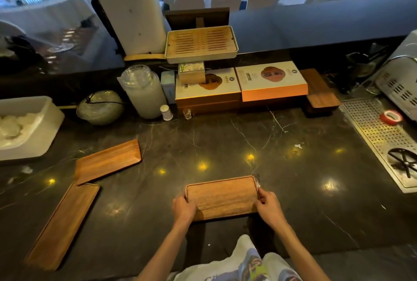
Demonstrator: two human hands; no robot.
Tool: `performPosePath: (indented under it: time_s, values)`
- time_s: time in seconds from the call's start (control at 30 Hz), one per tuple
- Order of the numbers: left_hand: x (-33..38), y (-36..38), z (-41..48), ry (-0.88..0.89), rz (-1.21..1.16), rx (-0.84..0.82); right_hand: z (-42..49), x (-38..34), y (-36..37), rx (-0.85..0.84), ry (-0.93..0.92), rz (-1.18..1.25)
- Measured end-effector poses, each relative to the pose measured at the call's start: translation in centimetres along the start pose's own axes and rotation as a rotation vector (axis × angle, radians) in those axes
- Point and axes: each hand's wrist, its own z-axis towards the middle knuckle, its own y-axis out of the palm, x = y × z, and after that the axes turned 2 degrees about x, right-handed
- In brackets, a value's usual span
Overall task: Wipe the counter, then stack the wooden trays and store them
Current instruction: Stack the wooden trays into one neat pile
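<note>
A short wooden tray (222, 197) lies near the front edge of the dark marble counter (225, 140). My left hand (184, 209) grips its left end and my right hand (267, 206) grips its right end. Two long wooden trays lie at the left: one (108, 161) angled toward the back, the other (63, 224) running toward the front edge, their corners nearly touching. No cloth is visible.
A white tub (33, 122) stands at far left, a glass jar (144, 91) and boxed tea sets (273, 82) along the back. A slatted tea tray (200, 43) sits higher up. A perforated metal drain (379, 136) with a red tape roll (391, 117) lies right.
</note>
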Motion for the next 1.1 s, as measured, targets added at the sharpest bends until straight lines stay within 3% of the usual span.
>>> performPosePath:
  time_s: [0.17,0.37,0.67,0.9,1.1]
  values:
    - [-0.6,0.1,0.3,0.032,0.029,0.002,0.5,0.0,-0.1,-0.034,0.009,-0.028]
    - [-0.8,0.1,0.2,-0.003,-0.021,0.038,0.1,0.3,-0.2,-0.037,0.101,0.133]
    - [-1.4,0.2,-0.5,-0.016,-0.049,-0.039,-1.1,0.5,0.0,-0.05,0.148,0.233]
    - [-2.1,-1.2,-0.5,-0.034,-0.199,-0.142,-2.0,-0.7,0.6,0.016,0.091,0.153]
    - [-5.5,-5.6,0.7,-0.111,-0.3,-0.113,-2.9,-5.2,4.6,0.213,-0.117,-0.286]
